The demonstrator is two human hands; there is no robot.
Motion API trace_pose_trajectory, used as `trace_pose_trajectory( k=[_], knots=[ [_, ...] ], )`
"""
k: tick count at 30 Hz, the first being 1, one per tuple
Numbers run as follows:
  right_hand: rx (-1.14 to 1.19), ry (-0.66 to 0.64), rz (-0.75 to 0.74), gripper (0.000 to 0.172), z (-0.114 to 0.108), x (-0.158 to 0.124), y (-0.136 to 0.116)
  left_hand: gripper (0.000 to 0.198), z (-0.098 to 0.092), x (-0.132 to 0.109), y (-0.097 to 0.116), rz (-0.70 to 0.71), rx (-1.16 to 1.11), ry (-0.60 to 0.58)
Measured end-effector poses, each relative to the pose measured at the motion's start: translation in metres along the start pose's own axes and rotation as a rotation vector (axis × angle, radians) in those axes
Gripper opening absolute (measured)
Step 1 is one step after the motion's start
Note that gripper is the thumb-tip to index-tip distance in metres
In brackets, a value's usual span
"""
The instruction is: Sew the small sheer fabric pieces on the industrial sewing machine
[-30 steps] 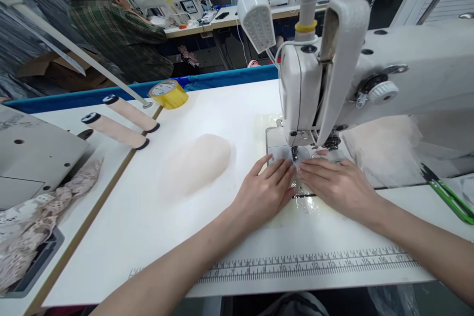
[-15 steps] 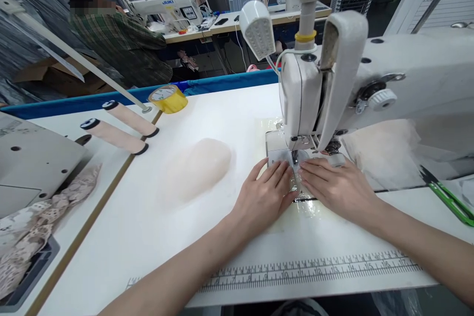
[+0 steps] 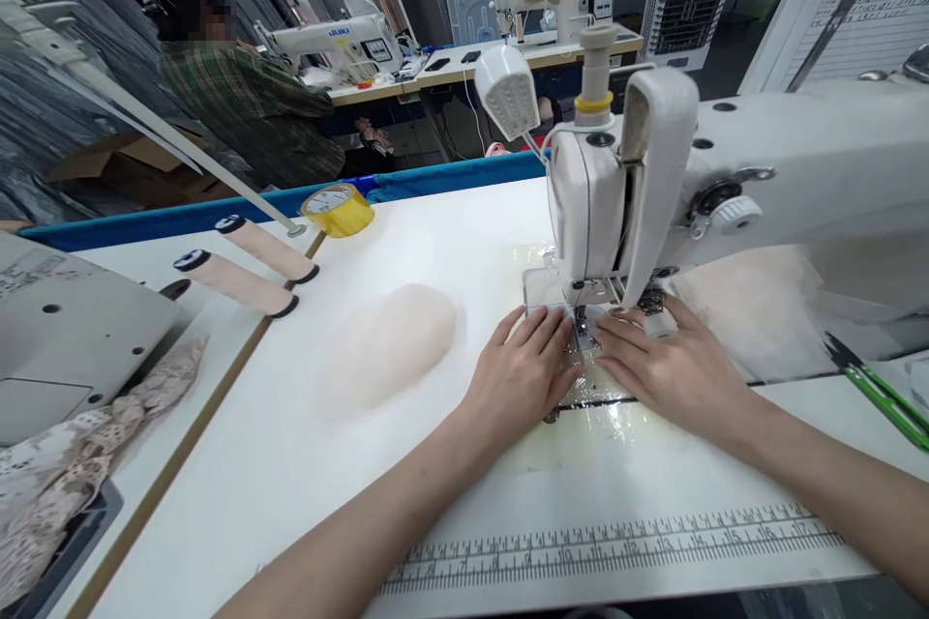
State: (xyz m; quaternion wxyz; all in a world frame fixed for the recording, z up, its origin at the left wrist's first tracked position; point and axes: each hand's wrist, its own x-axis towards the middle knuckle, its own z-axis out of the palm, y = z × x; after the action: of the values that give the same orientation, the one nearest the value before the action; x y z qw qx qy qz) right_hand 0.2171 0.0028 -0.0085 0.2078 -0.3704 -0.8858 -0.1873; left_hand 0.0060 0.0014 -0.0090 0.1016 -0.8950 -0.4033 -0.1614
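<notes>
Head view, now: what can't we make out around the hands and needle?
Sheer piece: head view; left hand and right hand lie flat over it, hiding its outline.
Needle: head view; the machine head blocks it, so whether it is up or down cannot be told.
Green snips: head view; cut off by the right edge.
Lace fabric: head view; cut off by the left edge.

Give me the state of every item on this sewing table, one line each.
sewing machine: upright, both hands at its bed
left hand: open, flat, fingertips by the presser foot
right hand: open, flat, fingertips by it too
pale fabric pile: loose, untouched
tape roll: lying flat
thread cones: lying on their sides
green snips: lying untouched
</notes>
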Motion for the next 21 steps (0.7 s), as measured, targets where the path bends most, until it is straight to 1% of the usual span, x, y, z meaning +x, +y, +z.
trace_pose_trajectory(
  k=[3, 6, 7, 9, 10, 12, 13, 14, 15, 16, 17, 18, 19, 20, 21],
  knots=[
    [0.001, 0.022, 0.004, 0.026, -0.003, -0.002, 0.001, 0.045, 0.001, 0.0, -0.001, -0.013, -0.004, 0.006],
    [0.049, 0.041, -0.003, 0.023, -0.005, -0.002, -0.003, 0.044, 0.0, 0.0, 0.002, -0.022, 0.005, 0.03],
    [0.092, 0.031, -0.006, 0.027, -0.006, -0.002, -0.005, 0.041, -0.002, -0.001, 0.004, -0.026, 0.02, 0.042],
    [0.223, -0.017, -0.006, 0.041, -0.005, -0.002, -0.01, 0.034, -0.008, -0.004, 0.01, -0.013, 0.055, 0.064],
    [0.299, -0.051, -0.011, 0.046, -0.004, -0.002, -0.012, 0.031, -0.012, -0.006, 0.014, 0.032, 0.056, 0.071],
    [0.432, -0.108, -0.056, 0.049, -0.003, -0.002, -0.016, 0.031, -0.02, -0.012, 0.021, 0.207, -0.001, 0.096],
    [0.481, -0.121, -0.095, 0.047, -0.003, -0.002, -0.017, 0.032, -0.024, -0.015, 0.024, 0.302, -0.053, 0.126],
    [0.523, -0.123, -0.136, 0.043, -0.004, -0.002, -0.017, 0.031, -0.026, -0.018, 0.026, 0.361, -0.1, 0.163],
    [0.562, -0.119, -0.173, 0.037, -0.005, -0.002, -0.017, 0.027, -0.028, -0.019, 0.027, 0.356, -0.127, 0.196],
    [0.595, -0.106, -0.2, 0.033, -0.007, -0.002, -0.016, 0.022, -0.029, -0.02, 0.026, 0.282, -0.126, 0.211],
    [0.622, -0.085, -0.214, 0.03, -0.009, -0.002, -0.015, 0.016, -0.029, -0.019, 0.025, 0.161, -0.102, 0.196],
    [0.643, -0.063, -0.22, 0.029, -0.011, -0.001, -0.014, 0.011, -0.029, -0.018, 0.023, 0.03, -0.07, 0.149],
    [0.66, -0.043, -0.221, 0.03, -0.013, -0.001, -0.012, 0.01, -0.027, -0.016, 0.02, -0.084, -0.043, 0.079],
    [0.671, -0.029, -0.219, 0.031, -0.014, -0.002, -0.01, 0.013, -0.025, -0.015, 0.017, -0.167, -0.03, 0.003],
    [0.678, -0.023, -0.215, 0.032, -0.016, -0.002, -0.008, 0.015, -0.023, -0.013, 0.014, -0.217, -0.029, -0.061]
  ],
)
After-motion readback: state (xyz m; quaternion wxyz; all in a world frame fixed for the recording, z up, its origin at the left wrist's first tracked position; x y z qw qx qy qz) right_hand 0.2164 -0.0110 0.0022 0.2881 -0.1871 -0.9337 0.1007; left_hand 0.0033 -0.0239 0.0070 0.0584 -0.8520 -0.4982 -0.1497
